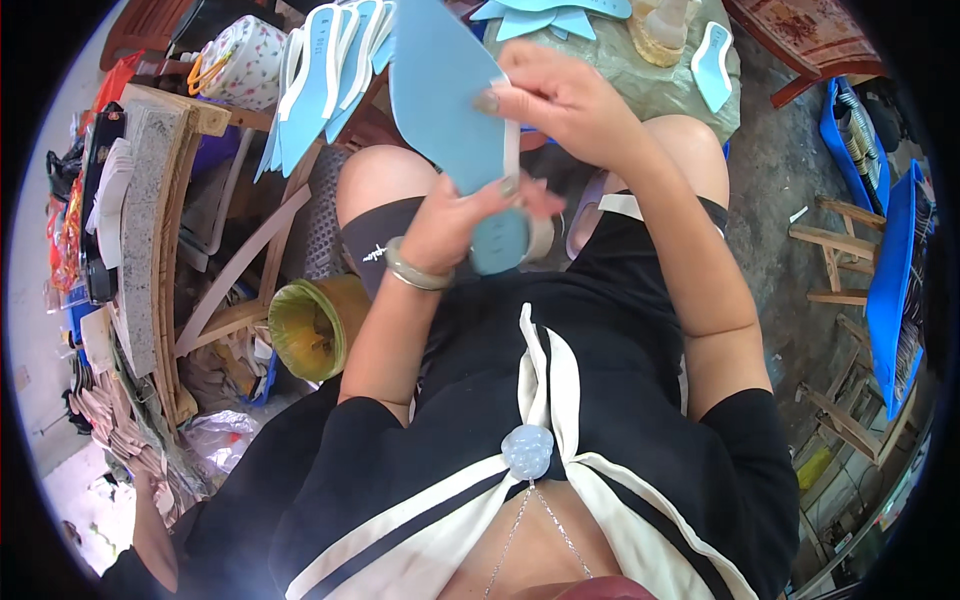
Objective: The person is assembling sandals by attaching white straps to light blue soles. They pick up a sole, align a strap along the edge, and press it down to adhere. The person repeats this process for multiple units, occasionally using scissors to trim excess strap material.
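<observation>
A large light blue insole (445,95) is held up in front of my knees, its wide end pointing away and its narrow heel end toward me. My left hand (452,222) is closed around its narrow part, thumb on top. My right hand (570,105) pinches the right edge with thumb and fingertips. Along that edge runs a narrow white strip (511,150). Beside the heel end, a pale ring-shaped roll (541,234) is partly hidden by the insole and my left fingers, which look blurred.
Several white-edged blue insoles (325,75) hang at the left by a floral container (245,60). A covered work surface (690,105) ahead bears more insoles, one lone insole (712,65) and a wedge sole (660,45). A yellow-green bin (300,335) stands left; blue trays (890,300) stand right.
</observation>
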A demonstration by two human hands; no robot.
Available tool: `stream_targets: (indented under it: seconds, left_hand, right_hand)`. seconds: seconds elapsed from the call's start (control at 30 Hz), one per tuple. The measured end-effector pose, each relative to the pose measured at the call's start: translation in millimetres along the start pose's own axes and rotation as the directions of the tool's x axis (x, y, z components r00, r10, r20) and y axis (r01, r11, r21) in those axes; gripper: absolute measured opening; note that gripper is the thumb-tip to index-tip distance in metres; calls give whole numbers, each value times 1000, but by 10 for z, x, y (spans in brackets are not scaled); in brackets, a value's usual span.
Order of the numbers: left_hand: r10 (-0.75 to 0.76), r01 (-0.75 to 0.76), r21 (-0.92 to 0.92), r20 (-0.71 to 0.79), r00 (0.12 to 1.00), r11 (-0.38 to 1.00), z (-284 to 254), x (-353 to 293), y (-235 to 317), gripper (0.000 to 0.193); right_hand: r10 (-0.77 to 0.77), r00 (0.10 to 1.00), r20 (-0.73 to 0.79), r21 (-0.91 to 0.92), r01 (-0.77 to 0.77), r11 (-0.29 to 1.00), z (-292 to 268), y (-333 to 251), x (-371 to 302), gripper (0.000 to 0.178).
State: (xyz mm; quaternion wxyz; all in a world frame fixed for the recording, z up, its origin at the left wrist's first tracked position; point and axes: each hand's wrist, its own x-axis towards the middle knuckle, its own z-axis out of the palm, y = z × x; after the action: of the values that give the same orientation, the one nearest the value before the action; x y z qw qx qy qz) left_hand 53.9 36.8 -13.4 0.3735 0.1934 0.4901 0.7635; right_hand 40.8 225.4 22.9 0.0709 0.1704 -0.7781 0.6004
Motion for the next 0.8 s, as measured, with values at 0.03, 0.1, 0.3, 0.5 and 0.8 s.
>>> stream_targets:
  seconds: [0.03,0.1,0.3,0.5,0.8]
  left_hand:
    - [77,-79,-52,-43,996,996,89,65,-15,51]
    - [155,-176,-138,-151,976,975,162,128,79,44]
    - [315,-384,-152,-345,884,911,234,258,243,43]
    - [426,-490,-288,-256,868,823,319,284,197,38]
    - [472,-536,-295,-263,841,791,370,246,248,42]
  right_hand:
    - [-179,984,-14,-218,172,961,-22,47,106,33]
    - [79,994,-74,226,-61,972,49,13,-38,35]
    - [308,941,-143,368,-239,899,149,64,-697,32]
    - [312,927,-207,442,-196,875,24,-196,-681,15]
    - [314,907,-281,441,-168,882,281,-247,-815,15]
